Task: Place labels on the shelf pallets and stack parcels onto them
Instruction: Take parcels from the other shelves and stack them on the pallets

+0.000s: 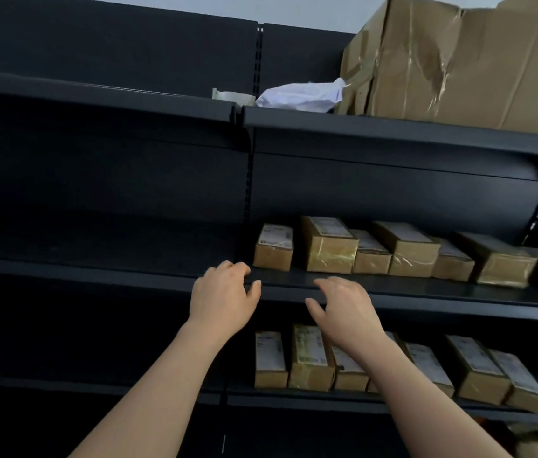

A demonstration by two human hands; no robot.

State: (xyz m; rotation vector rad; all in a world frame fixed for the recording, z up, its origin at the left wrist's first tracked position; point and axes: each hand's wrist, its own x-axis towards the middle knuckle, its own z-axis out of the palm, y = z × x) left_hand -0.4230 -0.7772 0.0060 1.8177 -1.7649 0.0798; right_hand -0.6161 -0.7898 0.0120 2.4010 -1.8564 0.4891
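A dark metal shelf (426,294) carries a row of several small brown parcels (330,246) with white labels on top. A second row of parcels (310,358) stands on the shelf below. My left hand (223,299) hovers at the front edge of the middle shelf, fingers curled and apart, holding nothing. My right hand (343,309) is beside it, just right, fingers spread over the shelf lip, also holding nothing. Both hands are short of the parcels. No loose label shows in either hand.
On the top shelf (393,127) sits a large crumpled cardboard box (459,61), a white crumpled bag (300,95) and a tape roll (231,95). The left bay's shelves (96,269) are dark and bare.
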